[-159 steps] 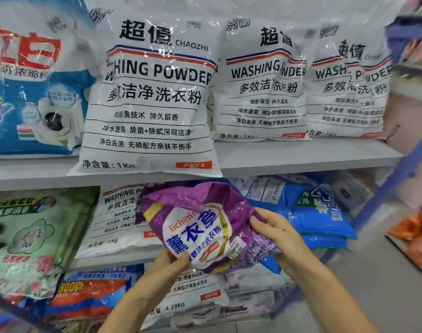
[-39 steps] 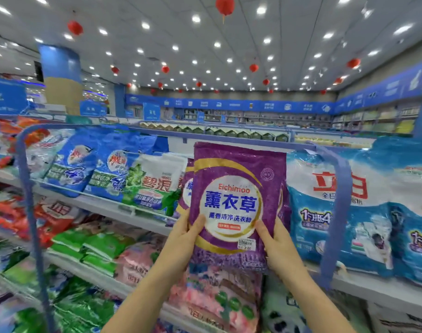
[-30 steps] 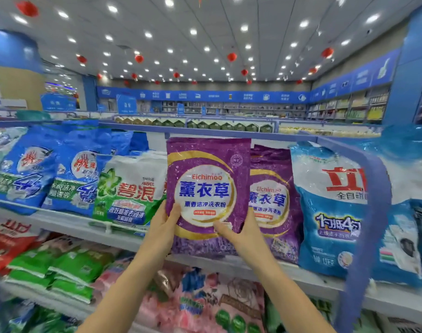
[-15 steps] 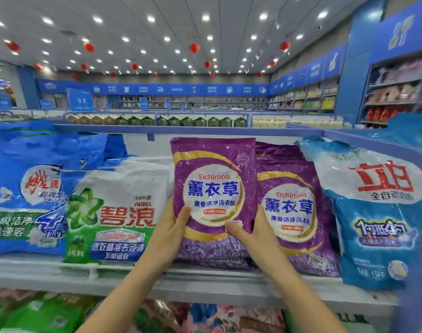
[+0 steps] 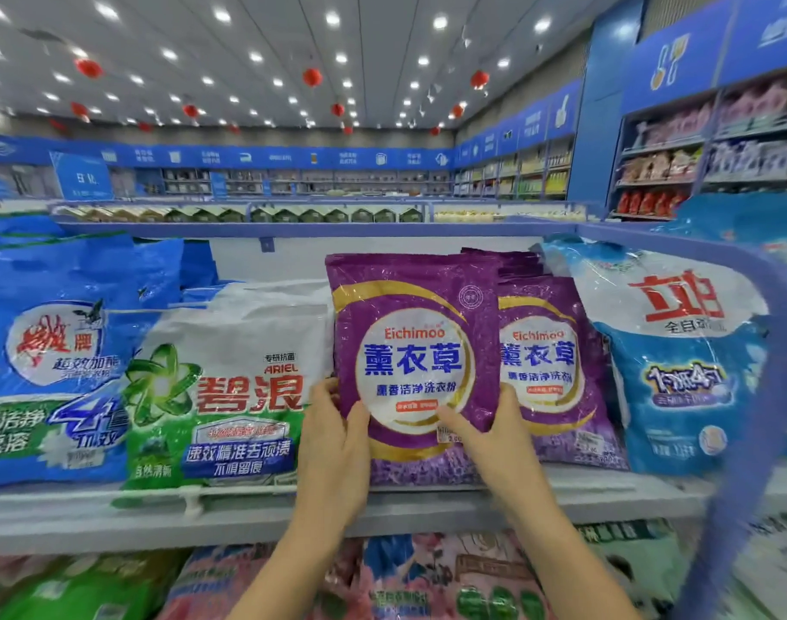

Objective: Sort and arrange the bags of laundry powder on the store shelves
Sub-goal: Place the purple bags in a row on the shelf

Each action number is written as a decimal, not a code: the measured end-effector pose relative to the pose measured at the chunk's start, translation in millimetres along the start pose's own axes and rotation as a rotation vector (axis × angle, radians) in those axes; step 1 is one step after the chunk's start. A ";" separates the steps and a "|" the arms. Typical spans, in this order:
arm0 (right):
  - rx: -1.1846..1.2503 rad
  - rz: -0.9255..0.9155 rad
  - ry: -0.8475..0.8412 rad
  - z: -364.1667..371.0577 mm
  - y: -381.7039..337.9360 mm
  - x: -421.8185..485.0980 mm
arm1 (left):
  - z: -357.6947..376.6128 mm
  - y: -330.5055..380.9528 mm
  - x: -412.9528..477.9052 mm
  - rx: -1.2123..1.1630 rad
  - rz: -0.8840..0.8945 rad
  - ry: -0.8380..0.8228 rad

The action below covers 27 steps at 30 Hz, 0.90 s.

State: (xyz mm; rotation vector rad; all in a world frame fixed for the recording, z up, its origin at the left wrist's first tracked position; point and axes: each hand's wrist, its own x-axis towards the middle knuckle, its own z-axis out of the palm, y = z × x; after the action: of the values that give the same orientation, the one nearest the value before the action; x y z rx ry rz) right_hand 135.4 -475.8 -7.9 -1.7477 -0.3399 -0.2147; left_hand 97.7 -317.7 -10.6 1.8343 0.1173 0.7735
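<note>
The front purple plastic powder bag (image 5: 416,351) hides the left side of a second purple bag (image 5: 557,364); at far left, the blue plastic bag (image 5: 47,351) is cropped; the bottom pink packs (image 5: 449,579) are blurred.

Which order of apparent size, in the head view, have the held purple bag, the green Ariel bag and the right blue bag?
1. the right blue bag: largest.
2. the green Ariel bag and the held purple bag: too alike to rank; the Ariel looks wider, the purple taller.
</note>
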 end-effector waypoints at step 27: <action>-0.422 -0.191 0.304 9.3 20.5 19.0 | -2.2 -12.4 12.2 0.619 0.169 0.040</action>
State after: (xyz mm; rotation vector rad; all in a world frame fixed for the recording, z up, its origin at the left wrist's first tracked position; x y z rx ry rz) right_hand 159.9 -468.3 -22.5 -2.0584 -0.2496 -0.7252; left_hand 109.5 -305.6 -15.5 2.4365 0.2512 0.9634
